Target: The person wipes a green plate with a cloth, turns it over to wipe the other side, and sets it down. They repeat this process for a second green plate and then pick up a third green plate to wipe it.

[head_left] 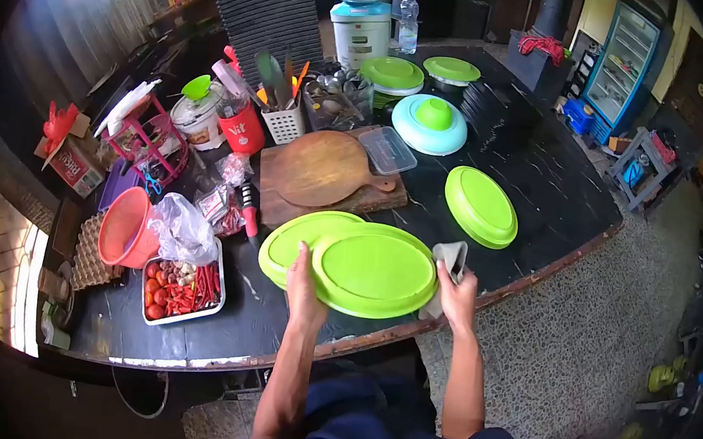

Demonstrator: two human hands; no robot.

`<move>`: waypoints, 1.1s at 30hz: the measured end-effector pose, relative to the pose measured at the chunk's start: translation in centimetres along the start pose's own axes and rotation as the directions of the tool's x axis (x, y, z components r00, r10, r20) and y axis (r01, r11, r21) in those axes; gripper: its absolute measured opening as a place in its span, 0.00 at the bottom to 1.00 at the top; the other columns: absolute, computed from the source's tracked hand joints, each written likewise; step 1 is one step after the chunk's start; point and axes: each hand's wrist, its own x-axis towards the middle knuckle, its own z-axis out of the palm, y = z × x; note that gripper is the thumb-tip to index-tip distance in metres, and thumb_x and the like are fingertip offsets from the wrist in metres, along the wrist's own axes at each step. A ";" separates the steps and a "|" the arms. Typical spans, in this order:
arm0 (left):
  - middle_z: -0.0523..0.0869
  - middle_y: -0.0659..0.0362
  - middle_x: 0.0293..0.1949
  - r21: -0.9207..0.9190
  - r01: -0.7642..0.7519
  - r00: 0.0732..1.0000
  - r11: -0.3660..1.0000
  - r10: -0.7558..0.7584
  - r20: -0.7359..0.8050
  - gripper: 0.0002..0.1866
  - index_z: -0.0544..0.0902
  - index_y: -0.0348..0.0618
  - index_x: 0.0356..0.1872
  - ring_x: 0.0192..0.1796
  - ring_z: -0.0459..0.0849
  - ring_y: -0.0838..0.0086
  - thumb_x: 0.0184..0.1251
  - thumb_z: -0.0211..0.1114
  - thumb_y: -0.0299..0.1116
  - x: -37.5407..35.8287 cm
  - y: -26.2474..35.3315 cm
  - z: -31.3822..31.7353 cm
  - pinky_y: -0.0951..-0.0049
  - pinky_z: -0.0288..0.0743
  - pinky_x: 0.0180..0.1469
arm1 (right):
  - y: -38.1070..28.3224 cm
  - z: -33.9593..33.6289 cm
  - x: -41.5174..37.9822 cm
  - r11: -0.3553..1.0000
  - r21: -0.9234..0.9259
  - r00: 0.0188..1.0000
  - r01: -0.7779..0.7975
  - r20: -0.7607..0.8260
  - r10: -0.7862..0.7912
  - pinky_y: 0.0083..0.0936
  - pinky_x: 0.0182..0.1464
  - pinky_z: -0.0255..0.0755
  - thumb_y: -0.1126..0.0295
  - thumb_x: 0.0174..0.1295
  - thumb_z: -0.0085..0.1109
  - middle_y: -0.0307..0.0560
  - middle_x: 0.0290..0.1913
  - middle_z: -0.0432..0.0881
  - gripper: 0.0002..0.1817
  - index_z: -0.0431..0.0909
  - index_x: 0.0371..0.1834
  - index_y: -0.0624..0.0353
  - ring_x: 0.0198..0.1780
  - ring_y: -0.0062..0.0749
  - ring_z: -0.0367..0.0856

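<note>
Near the table's front edge, my left hand [306, 290] is closed on the left rim of a green oval plate [376, 271], thumb on top. Another green oval plate [285, 251] lies partly behind it, at its left. My right hand [456, 293] grips a grey cloth [450, 258] beside the plate's right end. A third green oval plate [481, 207] rests on the black table further right. Behind the plates is a round wooden board [322, 168] on a rectangular board [273, 203].
At the left are a tray of tomatoes and chillies [184, 292], a plastic bag [185, 229], an orange basket [123, 231] and a red-and-black tool [248, 208]. Further back stand a utensil basket [283, 125], a light-blue dish [428, 135] and a water dispenser [361, 37].
</note>
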 end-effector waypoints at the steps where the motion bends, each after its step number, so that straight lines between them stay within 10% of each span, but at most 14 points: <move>1: 0.87 0.53 0.57 0.076 0.071 0.997 0.995 -0.074 0.037 0.24 0.77 0.35 0.63 0.57 0.86 0.68 0.81 0.60 0.45 0.5 -0.5 0.1 0.64 0.78 0.63 | 0.4 -1.2 -0.3 1.000 0.003 1.000 -0.023 0.017 0.023 0.30 0.49 0.78 0.64 0.70 0.68 0.51 0.44 0.91 0.16 0.86 0.51 0.67 0.46 0.31 0.88; 6: 0.88 0.58 0.51 0.224 0.339 0.910 0.913 -0.379 0.169 0.15 0.80 0.41 0.57 0.53 0.86 0.72 0.78 0.62 0.39 2.8 -4.1 4.7 0.65 0.79 0.55 | 4.1 -6.6 0.3 0.952 0.193 0.946 -0.238 -0.174 0.272 0.29 0.52 0.77 0.65 0.67 0.71 0.46 0.48 0.89 0.17 0.85 0.52 0.67 0.49 0.29 0.85; 12: 0.83 0.54 0.51 0.054 0.429 0.860 0.902 -0.426 0.280 0.07 0.75 0.40 0.54 0.55 0.83 0.66 0.81 0.57 0.28 9.8 -15.3 8.7 0.61 0.77 0.63 | 5.9 -9.0 4.5 0.899 0.435 0.827 -0.042 -0.491 0.276 0.34 0.63 0.74 0.64 0.71 0.68 0.55 0.63 0.81 0.26 0.76 0.63 0.74 0.60 0.38 0.81; 15: 0.84 0.60 0.38 0.278 0.263 0.928 0.924 -0.320 0.188 0.09 0.78 0.38 0.53 0.37 0.81 0.77 0.77 0.63 0.27 12.2 -19.5 11.4 0.75 0.77 0.41 | 5.6 -9.9 7.6 0.859 0.504 0.707 -0.090 -0.575 0.411 0.35 0.63 0.75 0.63 0.71 0.68 0.55 0.64 0.81 0.26 0.76 0.62 0.73 0.62 0.38 0.81; 21: 0.85 0.57 0.40 0.577 0.187 0.914 0.795 -0.356 0.194 0.29 0.74 0.28 0.68 0.30 0.76 0.78 0.69 0.71 0.27 16.0 -23.9 15.3 0.74 0.72 0.34 | 9.0 -10.8 12.9 0.840 0.542 0.679 -0.017 -0.611 0.407 0.37 0.58 0.79 0.63 0.70 0.69 0.53 0.60 0.84 0.25 0.76 0.62 0.68 0.58 0.39 0.83; 24: 0.88 0.51 0.47 0.701 0.061 0.942 0.710 -0.273 0.195 0.33 0.73 0.25 0.67 0.38 0.84 0.71 0.65 0.76 0.32 17.0 -26.0 16.3 0.72 0.79 0.42 | 9.1 -10.5 14.0 0.904 0.405 0.697 -0.137 -0.609 0.378 0.36 0.61 0.76 0.61 0.71 0.67 0.55 0.59 0.86 0.25 0.78 0.64 0.69 0.59 0.42 0.84; 26: 0.86 0.44 0.55 0.871 -0.264 0.949 0.415 -0.052 0.312 0.39 0.75 0.29 0.67 0.56 0.86 0.52 0.58 0.81 0.40 18.0 -28.4 15.8 0.60 0.81 0.57 | 10.6 -10.6 14.8 0.928 0.349 0.729 -0.133 -0.600 0.330 0.37 0.61 0.75 0.62 0.71 0.66 0.56 0.59 0.86 0.25 0.78 0.64 0.68 0.59 0.42 0.84; 29: 0.80 0.40 0.64 0.894 -0.404 0.914 0.195 0.038 0.404 0.43 0.75 0.29 0.67 0.68 0.79 0.53 0.54 0.83 0.43 15.6 -27.4 17.3 0.61 0.73 0.71 | 10.8 -10.7 14.4 0.962 0.253 0.784 -0.098 -0.576 0.231 0.37 0.61 0.74 0.64 0.72 0.66 0.57 0.60 0.85 0.24 0.77 0.64 0.68 0.60 0.42 0.84; 33: 0.79 0.42 0.65 0.837 -0.539 0.836 -0.094 0.064 0.545 0.37 0.79 0.44 0.67 0.65 0.76 0.46 0.56 0.79 0.45 15.3 -28.5 16.8 0.53 0.70 0.69 | 9.9 -11.3 12.3 0.968 0.188 0.749 -0.166 -0.614 0.248 0.36 0.61 0.75 0.64 0.72 0.65 0.55 0.60 0.84 0.23 0.77 0.64 0.68 0.57 0.40 0.84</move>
